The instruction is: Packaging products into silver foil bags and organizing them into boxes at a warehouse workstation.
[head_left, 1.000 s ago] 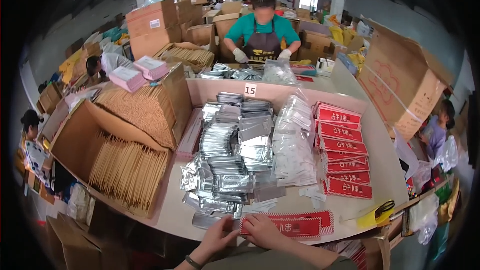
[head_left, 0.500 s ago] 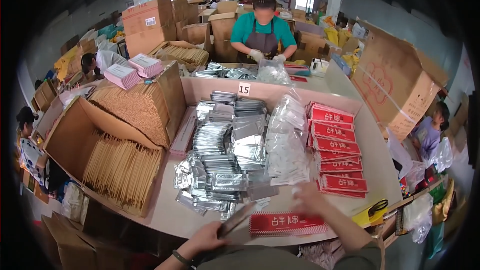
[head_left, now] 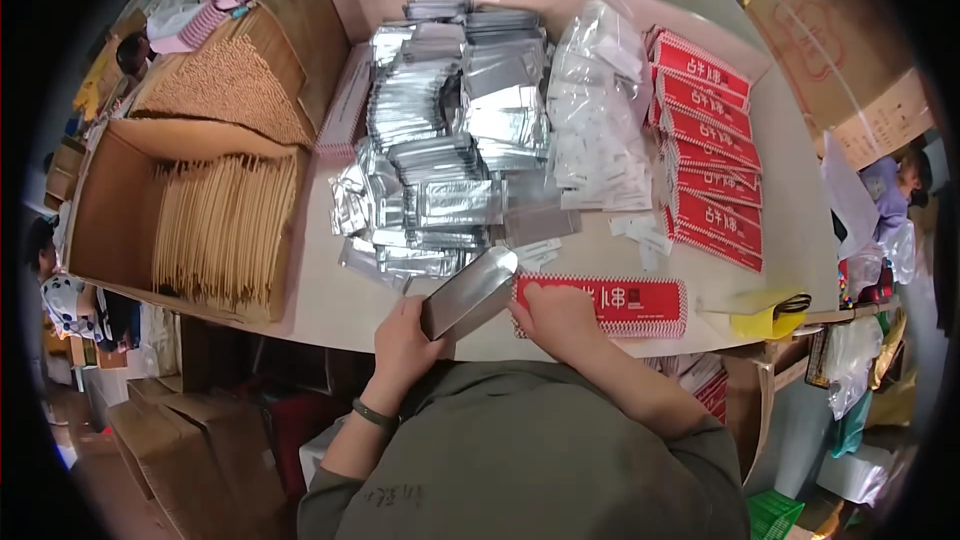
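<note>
My left hand [head_left: 403, 345], a dark band on its wrist, is closed around a long shiny metal trough [head_left: 470, 292] with a rounded far end. The trough slants up to the right over the table's front edge. Just right of its tip, my right hand [head_left: 562, 320] has its fingers curled on the left end of a flat red paper sleeve [head_left: 640, 307] with a checked border. That sleeve lies level near the table edge, and my hand covers part of it. What is under my right fingertips is hidden. Small white packets [head_left: 540, 253] lie just beyond.
Silver foil packets [head_left: 455, 202] are heaped mid-table, beside clear bags of white packets [head_left: 600, 130]. Red sleeves [head_left: 712, 155] overlap at the right, near a yellow item [head_left: 768, 316] with a dark loop. At the left stand cartons of wooden sticks [head_left: 215, 230].
The view has tilted down towards the table. My right hand has come left and down from above the sleeve to its left end. The trough's tip has swung up into clearer view.
</note>
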The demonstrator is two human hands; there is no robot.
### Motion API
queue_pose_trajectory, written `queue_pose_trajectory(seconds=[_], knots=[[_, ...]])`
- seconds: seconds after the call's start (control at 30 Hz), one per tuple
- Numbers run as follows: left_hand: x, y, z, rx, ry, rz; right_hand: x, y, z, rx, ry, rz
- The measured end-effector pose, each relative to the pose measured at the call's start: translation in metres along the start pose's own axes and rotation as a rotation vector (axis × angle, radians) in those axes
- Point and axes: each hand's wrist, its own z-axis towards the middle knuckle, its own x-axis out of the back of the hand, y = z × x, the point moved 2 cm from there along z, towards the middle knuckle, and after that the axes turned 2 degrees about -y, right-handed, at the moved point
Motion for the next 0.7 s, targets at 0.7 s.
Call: queue_pose_trajectory(seconds=[0.7], knots=[[0.025,0.007,0.024,-0.442,-0.201,0.133,-0.015,-0.023,0.021,0.205,-0.040,0.075]])
